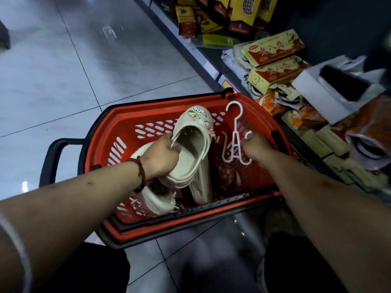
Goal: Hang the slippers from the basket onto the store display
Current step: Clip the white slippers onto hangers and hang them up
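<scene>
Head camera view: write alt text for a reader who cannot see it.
Over a red shopping basket on a tiled floor, the person's left hand holds up a cream slipper while the right hand holds a white plastic hanger. More slippers lie in the basket; packaged goods crowd shelves at right.

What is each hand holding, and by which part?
The left hand grips a cream foam clog slipper by its heel rim; the right hand pinches a white plastic hanger at its middle.

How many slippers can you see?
2 cream slippers for sure: one in the left hand (slipper), another lying in the red basket underneath. More may be hidden.
</scene>
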